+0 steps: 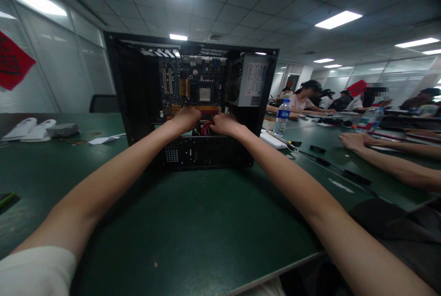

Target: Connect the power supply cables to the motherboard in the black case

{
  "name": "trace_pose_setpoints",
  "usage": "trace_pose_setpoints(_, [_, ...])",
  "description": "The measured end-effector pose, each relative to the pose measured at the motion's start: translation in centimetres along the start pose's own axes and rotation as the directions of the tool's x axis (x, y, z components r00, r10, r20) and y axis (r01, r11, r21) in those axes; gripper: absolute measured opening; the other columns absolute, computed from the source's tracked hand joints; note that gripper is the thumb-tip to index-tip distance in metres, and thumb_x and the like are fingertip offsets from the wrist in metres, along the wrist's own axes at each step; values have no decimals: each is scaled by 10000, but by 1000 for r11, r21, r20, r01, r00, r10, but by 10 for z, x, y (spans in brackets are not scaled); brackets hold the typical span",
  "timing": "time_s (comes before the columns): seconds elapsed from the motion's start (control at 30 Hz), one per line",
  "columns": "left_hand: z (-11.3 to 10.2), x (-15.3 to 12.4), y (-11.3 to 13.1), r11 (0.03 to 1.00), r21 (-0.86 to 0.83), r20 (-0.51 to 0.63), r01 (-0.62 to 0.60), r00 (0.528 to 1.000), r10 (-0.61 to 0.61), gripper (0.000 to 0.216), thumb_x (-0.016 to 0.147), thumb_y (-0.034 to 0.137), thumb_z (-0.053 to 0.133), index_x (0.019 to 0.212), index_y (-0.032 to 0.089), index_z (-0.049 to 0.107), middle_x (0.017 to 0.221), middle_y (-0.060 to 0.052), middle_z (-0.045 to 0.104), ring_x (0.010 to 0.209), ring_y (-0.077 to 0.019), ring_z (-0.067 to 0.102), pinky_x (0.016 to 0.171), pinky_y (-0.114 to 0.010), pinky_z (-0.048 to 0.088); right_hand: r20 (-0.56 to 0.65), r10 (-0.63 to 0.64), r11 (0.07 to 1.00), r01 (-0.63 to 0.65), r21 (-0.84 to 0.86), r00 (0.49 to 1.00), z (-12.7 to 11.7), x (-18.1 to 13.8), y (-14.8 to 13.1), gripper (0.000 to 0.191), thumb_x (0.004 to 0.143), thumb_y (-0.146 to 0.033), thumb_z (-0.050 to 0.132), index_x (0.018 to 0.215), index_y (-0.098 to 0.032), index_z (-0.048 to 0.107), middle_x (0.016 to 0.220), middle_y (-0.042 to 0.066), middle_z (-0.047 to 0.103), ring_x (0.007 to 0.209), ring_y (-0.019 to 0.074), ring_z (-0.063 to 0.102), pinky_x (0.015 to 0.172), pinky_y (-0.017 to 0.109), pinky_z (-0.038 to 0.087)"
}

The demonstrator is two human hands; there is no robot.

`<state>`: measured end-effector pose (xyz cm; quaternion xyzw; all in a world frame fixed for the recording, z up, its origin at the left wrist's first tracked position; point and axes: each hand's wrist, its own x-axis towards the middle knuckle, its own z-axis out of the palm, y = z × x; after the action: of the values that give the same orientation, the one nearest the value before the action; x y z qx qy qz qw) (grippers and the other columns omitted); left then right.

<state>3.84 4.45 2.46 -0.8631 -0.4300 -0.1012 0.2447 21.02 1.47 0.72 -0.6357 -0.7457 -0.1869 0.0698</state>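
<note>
Head view: an open computer case [144,103] stands on the green bench [193,222] at twelve o'clock, its open side facing the person. Both arms reach straight ahead into its lower part. The left hand [186,119] lies just below the circuit board [191,87], knuckles up, fingers curled downward and out of sight; whether they hold anything cannot be told. The right hand [225,125] sits just beside it at three o'clock, fingers bent around a bundle of pink and red cables [206,128], which lies between the two hands and touches both. The bundle runs roughly left to right, across the line of the arms; both hands are about equally near. A grey power supply box [250,80] sits at one o'clock, above the right hand.

On the bench: a water bottle [282,117] at two o'clock, a screwdriver [319,159] near it, white items [29,129] at ten o'clock. Another person's forearm [389,162] rests at three o'clock. Further people sit beyond. The room is an office with ceiling panel lights.
</note>
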Motion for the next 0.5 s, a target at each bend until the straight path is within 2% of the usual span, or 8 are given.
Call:
trace_pose_setpoints(0.33, [5, 2, -2, 1000, -2, -14, -3, 1000, 3, 336, 972, 208, 550, 1181, 62, 769, 1113, -268, 747, 1078, -369, 720, 890, -406, 551, -11, 1, 1000, -1, -2, 1000, 1, 0, 0, 487, 1011, -429, 466, 1224, -93, 747, 1229, 235, 728, 1133, 369, 707, 906, 406, 558])
trace_pose_setpoints(0.5, [2, 0, -1, 1000, -12, 23, -7, 1000, 7, 359, 962, 196, 544, 1205, 44, 760, 1141, -288, 734, 1087, -388, 711, 896, -430, 553, 3, -7, 1000, 7, 4, 1000, 1, 0, 0, 493, 1011, -424, 463, 1253, -88, 731, 1232, 241, 725, 1139, 375, 706, 908, 430, 559])
